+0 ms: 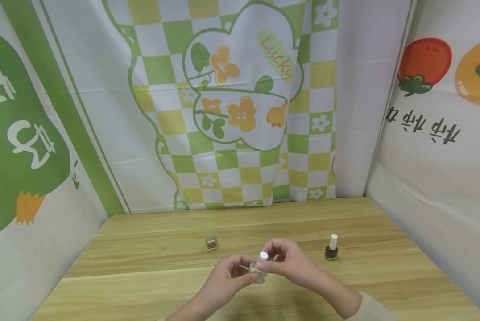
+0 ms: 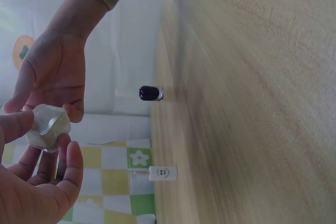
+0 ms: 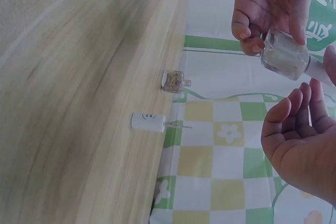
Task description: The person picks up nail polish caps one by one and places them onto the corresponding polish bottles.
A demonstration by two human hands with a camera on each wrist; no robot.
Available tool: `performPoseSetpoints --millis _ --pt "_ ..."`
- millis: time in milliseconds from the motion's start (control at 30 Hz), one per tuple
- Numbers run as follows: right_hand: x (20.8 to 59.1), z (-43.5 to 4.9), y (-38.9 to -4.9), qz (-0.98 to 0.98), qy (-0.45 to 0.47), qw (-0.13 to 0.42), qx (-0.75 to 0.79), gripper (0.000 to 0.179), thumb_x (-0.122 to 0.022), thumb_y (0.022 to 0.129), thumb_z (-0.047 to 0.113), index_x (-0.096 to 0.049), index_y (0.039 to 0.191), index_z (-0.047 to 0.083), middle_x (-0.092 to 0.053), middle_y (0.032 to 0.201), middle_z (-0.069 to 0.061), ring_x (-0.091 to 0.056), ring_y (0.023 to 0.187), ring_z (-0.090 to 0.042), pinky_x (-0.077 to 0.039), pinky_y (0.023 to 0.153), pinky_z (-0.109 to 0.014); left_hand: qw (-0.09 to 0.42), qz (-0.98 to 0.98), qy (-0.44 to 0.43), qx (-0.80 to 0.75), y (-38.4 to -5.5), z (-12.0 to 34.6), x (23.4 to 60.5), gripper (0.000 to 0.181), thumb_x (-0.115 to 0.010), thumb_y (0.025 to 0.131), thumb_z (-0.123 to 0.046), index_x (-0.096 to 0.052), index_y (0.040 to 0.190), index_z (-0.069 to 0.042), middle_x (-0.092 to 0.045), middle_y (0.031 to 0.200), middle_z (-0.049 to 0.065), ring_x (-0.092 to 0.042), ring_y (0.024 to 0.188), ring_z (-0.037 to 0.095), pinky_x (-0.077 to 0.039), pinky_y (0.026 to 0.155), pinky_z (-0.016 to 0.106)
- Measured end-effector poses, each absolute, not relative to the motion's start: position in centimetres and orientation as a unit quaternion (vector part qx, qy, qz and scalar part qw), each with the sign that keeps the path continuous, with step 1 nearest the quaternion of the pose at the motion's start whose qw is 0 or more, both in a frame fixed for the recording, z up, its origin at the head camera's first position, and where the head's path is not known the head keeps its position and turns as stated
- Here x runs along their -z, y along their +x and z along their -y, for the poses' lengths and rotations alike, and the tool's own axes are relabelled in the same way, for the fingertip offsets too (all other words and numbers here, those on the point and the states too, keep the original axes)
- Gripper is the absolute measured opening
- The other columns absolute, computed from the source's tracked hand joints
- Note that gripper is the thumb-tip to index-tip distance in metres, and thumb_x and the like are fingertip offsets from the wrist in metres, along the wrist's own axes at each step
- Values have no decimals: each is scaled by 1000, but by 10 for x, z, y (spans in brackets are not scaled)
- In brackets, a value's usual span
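Note:
A clear nail polish bottle (image 1: 258, 273) with a white cap (image 1: 263, 256) is held above the table between both hands. My left hand (image 1: 231, 273) pinches its glass body between thumb and fingers. The thumb and fingers of my right hand (image 1: 290, 263) pinch the white cap, which sits on the bottle's neck in the right wrist view. Behind the hands stands an uncapped glitter polish bottle (image 1: 212, 243), its bare neck visible from the right wrist. A white cap with its brush pointing up (image 3: 148, 122) stands on the table near it, hidden in the head view.
A dark nail polish bottle (image 1: 331, 253) with a white cap stands upright to the right of my hands. Printed cloths hang along the back and both sides of the wooden table (image 1: 151, 249); the checked cloth (image 1: 232, 178) meets its far edge.

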State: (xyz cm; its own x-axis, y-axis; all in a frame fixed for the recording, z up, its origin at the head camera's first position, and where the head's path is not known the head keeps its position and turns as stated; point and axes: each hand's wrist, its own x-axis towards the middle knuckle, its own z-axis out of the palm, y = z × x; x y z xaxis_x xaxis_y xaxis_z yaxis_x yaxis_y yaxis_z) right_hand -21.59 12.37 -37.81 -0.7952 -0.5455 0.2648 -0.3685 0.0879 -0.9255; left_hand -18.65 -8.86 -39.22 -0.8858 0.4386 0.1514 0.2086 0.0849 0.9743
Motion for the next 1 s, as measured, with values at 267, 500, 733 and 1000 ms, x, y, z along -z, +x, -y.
performPoseSetpoints --millis 267,500,733,1000 --pt "377 -128 -219 -709 -357 91 602 24 -67 92 9 -64 112 -3 -61 96 -13 -57 81 -15 -52 68 -25 88 -729 225 -640 -186 88 390 23 -67 92 -14 -64 111 -2 -63 110 7 -61 93 22 -51 81 29" --pt "377 -128 -219 -696 -373 94 606 23 -63 94 8 -65 115 -3 -62 104 -19 -60 84 -17 -54 72 -28 95 -731 222 -638 -186 89 390 24 -66 93 -16 -63 113 -3 -62 112 7 -61 94 22 -51 83 31" --pt "378 -126 -218 -700 -371 66 606 17 -64 93 7 -68 106 -2 -64 100 -14 -58 85 -16 -53 70 -28 96 -728 221 -642 -187 89 391 24 -66 93 -16 -63 113 -3 -62 113 6 -60 94 22 -50 83 32" --pt "381 -124 -217 -712 -339 61 612 13 -68 90 8 -66 98 -2 -64 93 -7 -57 82 -15 -53 68 -28 95 -726 223 -644 -188 88 392 24 -66 93 -16 -63 112 -1 -62 113 6 -60 93 22 -51 82 30"
